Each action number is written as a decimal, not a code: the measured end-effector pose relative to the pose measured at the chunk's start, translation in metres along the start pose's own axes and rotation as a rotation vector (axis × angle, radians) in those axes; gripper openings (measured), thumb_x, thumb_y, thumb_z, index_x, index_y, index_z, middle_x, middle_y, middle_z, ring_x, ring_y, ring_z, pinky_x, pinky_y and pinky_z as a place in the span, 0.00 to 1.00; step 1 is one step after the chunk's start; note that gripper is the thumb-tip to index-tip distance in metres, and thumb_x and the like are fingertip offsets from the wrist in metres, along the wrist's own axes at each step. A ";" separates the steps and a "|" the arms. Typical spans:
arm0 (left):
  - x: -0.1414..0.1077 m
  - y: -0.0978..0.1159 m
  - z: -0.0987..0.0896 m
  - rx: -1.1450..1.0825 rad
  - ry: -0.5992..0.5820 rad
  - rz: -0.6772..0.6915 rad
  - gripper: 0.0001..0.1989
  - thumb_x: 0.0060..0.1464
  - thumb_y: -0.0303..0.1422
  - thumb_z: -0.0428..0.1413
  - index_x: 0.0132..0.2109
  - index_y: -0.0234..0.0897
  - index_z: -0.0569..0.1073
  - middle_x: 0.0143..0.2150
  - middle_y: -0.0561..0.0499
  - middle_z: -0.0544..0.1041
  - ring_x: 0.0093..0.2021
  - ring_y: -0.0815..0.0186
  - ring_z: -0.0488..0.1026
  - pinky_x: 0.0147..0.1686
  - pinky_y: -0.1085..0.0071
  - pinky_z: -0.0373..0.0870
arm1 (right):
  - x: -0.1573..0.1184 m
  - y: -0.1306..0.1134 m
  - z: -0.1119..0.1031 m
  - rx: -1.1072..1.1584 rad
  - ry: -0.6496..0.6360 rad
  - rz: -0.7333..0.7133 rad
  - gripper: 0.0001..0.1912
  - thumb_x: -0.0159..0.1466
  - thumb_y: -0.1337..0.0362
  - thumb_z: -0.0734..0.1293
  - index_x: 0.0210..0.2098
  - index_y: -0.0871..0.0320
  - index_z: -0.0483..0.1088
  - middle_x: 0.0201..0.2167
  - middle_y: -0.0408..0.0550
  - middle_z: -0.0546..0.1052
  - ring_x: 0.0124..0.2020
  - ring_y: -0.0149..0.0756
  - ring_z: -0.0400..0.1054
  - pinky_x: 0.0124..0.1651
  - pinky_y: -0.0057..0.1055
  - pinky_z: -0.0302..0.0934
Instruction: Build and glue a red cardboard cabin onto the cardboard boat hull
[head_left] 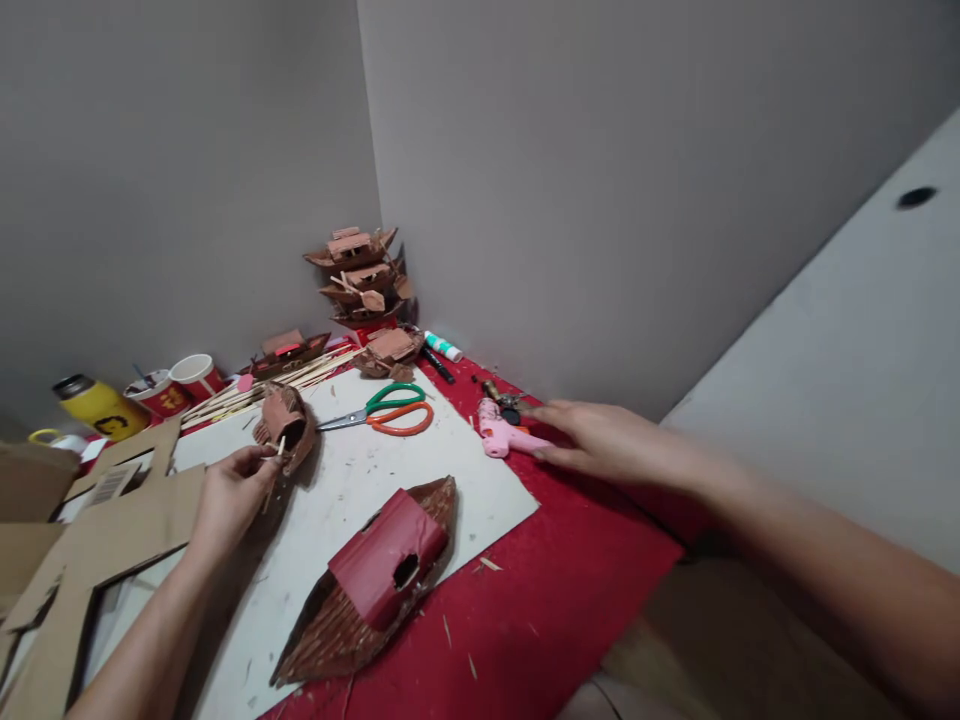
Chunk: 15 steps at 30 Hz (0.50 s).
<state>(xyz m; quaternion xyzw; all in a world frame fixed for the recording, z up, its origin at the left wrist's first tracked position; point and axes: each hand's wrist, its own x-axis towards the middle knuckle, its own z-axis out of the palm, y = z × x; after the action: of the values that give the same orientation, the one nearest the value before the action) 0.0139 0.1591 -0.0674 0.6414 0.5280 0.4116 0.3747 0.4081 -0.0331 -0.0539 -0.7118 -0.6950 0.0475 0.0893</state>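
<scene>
My left hand (234,492) is closed in a pinch on a thin wooden stick (281,446), close against a small brown model boat (285,412) with a curved cabin roof. Whether the fingers also touch the boat I cannot tell. My right hand (600,440) reaches over a pink hot glue gun (496,432), fingers stretched and apart around the end of its handle. A larger model boat (330,625) with a dark red roof (386,555) lies on the white board (450,520) between my hands. Scissors (397,408) with green and orange handles rest beyond it, blades partly apart.
Stacked model boats (356,270) stand in the corner by the wall. Thin sticks (277,382), a yellow bottle (101,405) and paper cups (196,375) line the back left. Cut cardboard (127,535) covers the left side. A glue stick (442,346) and a black marker (438,364) lie behind.
</scene>
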 end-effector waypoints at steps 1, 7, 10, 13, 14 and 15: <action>0.000 -0.001 0.001 0.003 0.006 0.005 0.20 0.32 0.44 0.67 0.31 0.33 0.79 0.19 0.51 0.75 0.17 0.69 0.65 0.17 0.75 0.56 | -0.001 0.002 0.008 -0.014 -0.021 0.003 0.22 0.64 0.55 0.62 0.54 0.58 0.71 0.52 0.58 0.76 0.48 0.49 0.72 0.45 0.40 0.67; -0.002 -0.016 0.007 0.024 0.018 0.045 0.17 0.38 0.43 0.64 0.33 0.34 0.79 0.18 0.51 0.74 0.17 0.67 0.66 0.19 0.73 0.59 | 0.008 0.004 0.034 -0.070 -0.073 0.010 0.26 0.60 0.66 0.60 0.58 0.63 0.67 0.56 0.62 0.72 0.52 0.53 0.71 0.50 0.46 0.67; -0.002 -0.022 0.009 0.036 0.030 0.069 0.15 0.40 0.41 0.63 0.33 0.35 0.79 0.19 0.51 0.74 0.17 0.67 0.66 0.20 0.73 0.59 | 0.005 0.006 0.033 -0.058 -0.029 0.016 0.30 0.56 0.68 0.61 0.58 0.62 0.67 0.55 0.64 0.72 0.48 0.53 0.73 0.47 0.44 0.69; -0.003 -0.023 0.010 0.042 0.046 0.078 0.14 0.40 0.41 0.62 0.33 0.36 0.80 0.18 0.53 0.73 0.17 0.68 0.64 0.20 0.72 0.58 | -0.007 0.010 0.024 0.071 0.051 0.019 0.27 0.56 0.69 0.61 0.55 0.59 0.69 0.51 0.63 0.75 0.44 0.50 0.74 0.43 0.38 0.69; -0.003 -0.023 0.010 0.044 0.047 0.078 0.14 0.40 0.41 0.62 0.32 0.36 0.80 0.18 0.53 0.72 0.17 0.68 0.63 0.20 0.72 0.57 | -0.011 0.012 0.019 0.129 0.088 0.027 0.26 0.56 0.69 0.61 0.54 0.58 0.69 0.50 0.62 0.75 0.45 0.49 0.74 0.43 0.36 0.68; -0.004 -0.023 0.011 0.047 0.048 0.077 0.14 0.41 0.41 0.62 0.32 0.36 0.79 0.18 0.54 0.71 0.17 0.68 0.62 0.20 0.73 0.56 | -0.016 0.013 0.015 0.168 0.139 0.045 0.25 0.57 0.68 0.60 0.55 0.55 0.69 0.50 0.61 0.76 0.45 0.48 0.74 0.42 0.34 0.68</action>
<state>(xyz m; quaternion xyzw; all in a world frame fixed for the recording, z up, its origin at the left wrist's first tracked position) 0.0148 0.1588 -0.0929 0.6600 0.5210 0.4285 0.3307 0.4174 -0.0481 -0.0716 -0.7189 -0.6645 0.0581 0.1958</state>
